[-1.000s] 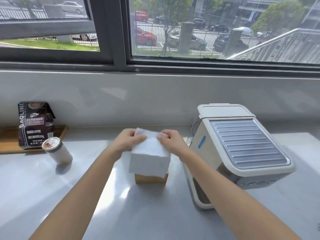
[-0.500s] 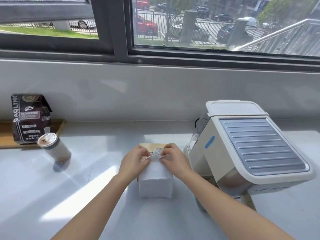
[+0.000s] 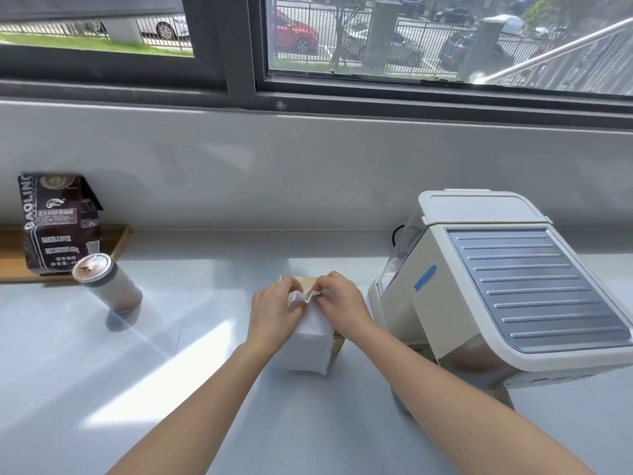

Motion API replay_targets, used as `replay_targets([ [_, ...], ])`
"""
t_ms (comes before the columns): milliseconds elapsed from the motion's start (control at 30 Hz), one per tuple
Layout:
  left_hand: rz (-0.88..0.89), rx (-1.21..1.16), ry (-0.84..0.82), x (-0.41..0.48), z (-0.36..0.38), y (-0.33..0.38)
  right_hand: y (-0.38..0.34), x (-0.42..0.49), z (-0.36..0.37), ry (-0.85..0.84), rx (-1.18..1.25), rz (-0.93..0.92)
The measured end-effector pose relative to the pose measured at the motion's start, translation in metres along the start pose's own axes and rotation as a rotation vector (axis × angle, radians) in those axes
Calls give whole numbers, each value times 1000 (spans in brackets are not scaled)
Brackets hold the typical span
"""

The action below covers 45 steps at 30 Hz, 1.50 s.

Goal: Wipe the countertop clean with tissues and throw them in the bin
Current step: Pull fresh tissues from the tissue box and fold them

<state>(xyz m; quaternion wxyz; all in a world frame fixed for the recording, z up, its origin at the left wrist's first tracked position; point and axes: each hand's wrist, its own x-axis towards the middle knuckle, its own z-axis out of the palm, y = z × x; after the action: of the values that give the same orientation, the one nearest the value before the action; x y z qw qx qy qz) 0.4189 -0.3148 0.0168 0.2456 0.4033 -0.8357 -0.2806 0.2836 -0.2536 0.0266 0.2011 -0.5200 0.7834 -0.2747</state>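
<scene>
Forearms extended; left hand [image 3: 274,311] and right hand [image 3: 340,303] pinch tissue [image 3: 308,341] top edge.

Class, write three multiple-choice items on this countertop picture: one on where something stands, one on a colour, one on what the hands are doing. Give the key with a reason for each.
1. Where is the coffee bag?
A. Far left, on the wooden tray
B. On top of the white machine
C. Between the two hands

2. What colour is the tape strip on the white machine?
A. Red
B. Blue
C. Green

3. What are the left hand and right hand doing?
A. Resting flat and empty on the countertop
B. Lifting the jar
C. Both pinching the top of the white tissue

Key: 1 A, the bag stands on the tray by the wall at far left. 2 B, the strip on the machine's side is blue. 3 C, fingers of both hands meet on the tissue's crumpled top edge.
</scene>
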Motion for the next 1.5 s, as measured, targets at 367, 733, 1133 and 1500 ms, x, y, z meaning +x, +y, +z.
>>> replay_targets([
  [367,65,-313,16,30,-58,44,-44,-1,-52,278,202,-216],
  [733,-106,-769,-348,42,-136,76,-101,-10,-135,-21,627,-89],
  [1133,-204,-20,-239,-10,-25,19,-16,-30,-23,-187,45,125],
  [1500,-124,137,-47,2,0,5,-3,-7,-5,-43,-96,114],
])
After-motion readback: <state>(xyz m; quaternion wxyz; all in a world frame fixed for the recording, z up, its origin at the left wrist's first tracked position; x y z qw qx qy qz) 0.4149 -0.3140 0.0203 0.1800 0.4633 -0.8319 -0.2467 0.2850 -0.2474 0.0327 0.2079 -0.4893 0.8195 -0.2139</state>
